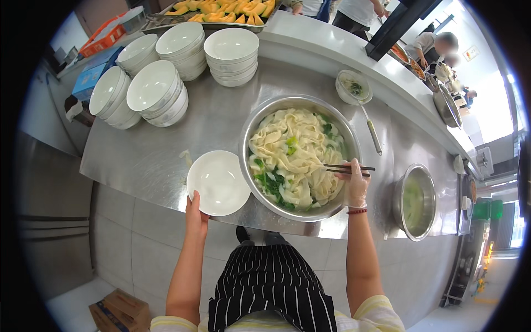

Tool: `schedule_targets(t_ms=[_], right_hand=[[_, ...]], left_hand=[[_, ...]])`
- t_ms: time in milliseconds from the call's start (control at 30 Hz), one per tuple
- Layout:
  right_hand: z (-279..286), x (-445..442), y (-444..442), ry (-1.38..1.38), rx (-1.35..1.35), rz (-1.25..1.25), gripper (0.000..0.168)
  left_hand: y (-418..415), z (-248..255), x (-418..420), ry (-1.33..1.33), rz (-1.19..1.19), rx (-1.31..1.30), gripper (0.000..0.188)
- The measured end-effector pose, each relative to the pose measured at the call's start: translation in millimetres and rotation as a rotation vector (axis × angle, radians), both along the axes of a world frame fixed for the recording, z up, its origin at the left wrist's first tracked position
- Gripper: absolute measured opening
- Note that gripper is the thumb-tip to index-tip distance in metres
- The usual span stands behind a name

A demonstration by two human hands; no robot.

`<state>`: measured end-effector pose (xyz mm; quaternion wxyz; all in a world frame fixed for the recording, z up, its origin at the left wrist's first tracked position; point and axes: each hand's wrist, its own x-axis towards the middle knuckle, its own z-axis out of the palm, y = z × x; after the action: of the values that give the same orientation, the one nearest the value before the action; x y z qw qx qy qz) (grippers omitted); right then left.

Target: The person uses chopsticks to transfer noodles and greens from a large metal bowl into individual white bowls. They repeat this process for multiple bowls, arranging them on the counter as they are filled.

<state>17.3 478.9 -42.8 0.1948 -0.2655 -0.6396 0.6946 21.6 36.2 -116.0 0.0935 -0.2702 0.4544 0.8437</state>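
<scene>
My left hand [196, 215] grips the rim of a white bowl [219, 182] at the steel table's front edge; the bowl has nothing in it. My right hand [356, 185], in a clear plastic glove, holds a pair of dark chopsticks [346, 169]. Their tips reach over the wide noodles [298, 153] in a large steel basin [245, 174]. Leafy greens [269, 182] lie among the noodles, mostly at the near left. The basin stands just right of the bowl, its rim close to it or touching.
Several stacks of white bowls [157, 89] stand at the back left. Behind the basin, a strainer [371, 128] rests in a bowl [347, 89]. A steel pot of greenish liquid [415, 203] is at right. Cut melon [232, 10] fills a tray on the ledge [298, 31]; people stand beyond.
</scene>
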Motion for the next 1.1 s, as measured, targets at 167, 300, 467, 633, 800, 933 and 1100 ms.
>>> schedule_targets(t_ms=[167,300,467,633,800,933,1100], right_hand=[[-9.1,-18.5,-26.3,0.045,-0.252,0.009,0.033],[-9.5,-25.7,-42.5,0.088,-0.462,0.000,0.025],[23.2,-28.6,-57.4,0.153,-0.566,-0.030,0.029],[56.6,-34.7,-46.8,0.231,-0.576,0.013,0.027],[93.1,-32.9,-45.2,0.304,-0.526,0.030,0.025],[110.8,-33.8,-51.2,0.330,-0.534,0.006,0.023],[123.2,-32.3,-45.5,0.380,-0.534,0.066,0.022]], left_hand=[[4.5,5.3,3.0,0.013,0.029,-0.025,0.053],[5.8,11.4,4.6,0.015,0.028,-0.046,0.052],[1.4,9.4,3.9,-0.020,0.012,-0.047,0.055],[1.4,8.4,3.1,0.015,0.033,-0.031,0.051],[-0.6,9.8,2.7,0.008,0.037,0.000,0.048],[-3.2,5.6,1.0,0.024,0.034,0.032,0.046],[-6.6,7.0,-1.1,0.017,0.014,0.040,0.051]])
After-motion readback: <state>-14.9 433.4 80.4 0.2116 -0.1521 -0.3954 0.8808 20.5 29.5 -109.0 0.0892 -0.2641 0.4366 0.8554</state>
